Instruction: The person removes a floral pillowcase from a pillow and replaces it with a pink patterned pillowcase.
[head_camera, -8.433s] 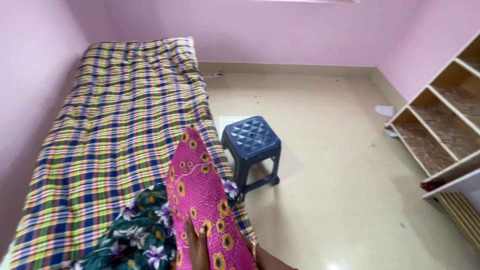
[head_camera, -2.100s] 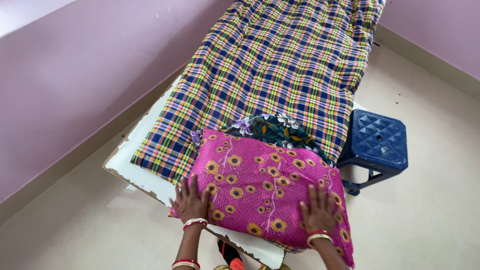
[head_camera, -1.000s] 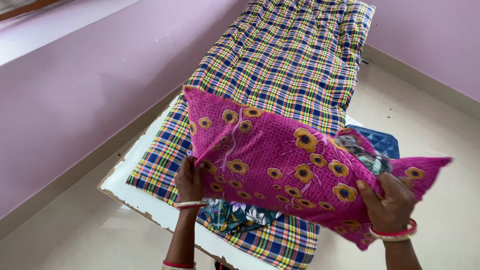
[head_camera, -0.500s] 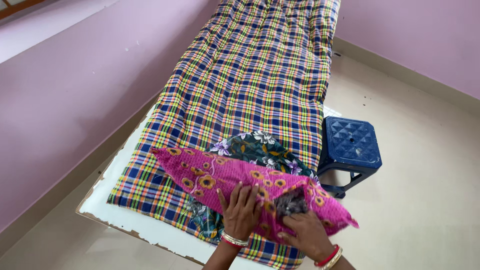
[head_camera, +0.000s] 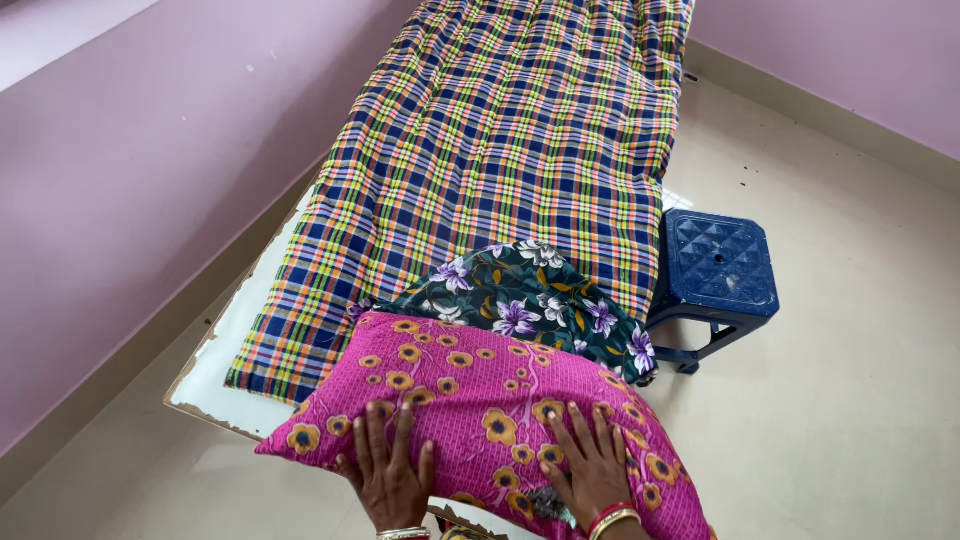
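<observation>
A pink pillow (head_camera: 470, 400) with orange flowers lies flat at the near end of the bed. Both my hands rest flat on its near edge, fingers spread: my left hand (head_camera: 388, 470) on the left part, my right hand (head_camera: 592, 465) on the right part. Bangles show at both wrists. Under the pink pillow, a dark green floral pillow (head_camera: 520, 300) sticks out on the far side. Both lie on a checked mattress (head_camera: 500, 140) in blue, yellow and orange, which sits on a white board (head_camera: 215, 375) with a chipped edge.
A dark blue plastic stool (head_camera: 720, 270) stands on the beige tiled floor just right of the bed. A pink wall runs along the bed's left side, another along the far right.
The pink pillow, lifted and turned a second ago, now lies flat on the green pillow. My hands went from gripping it to pressing flat on its near edge.
</observation>
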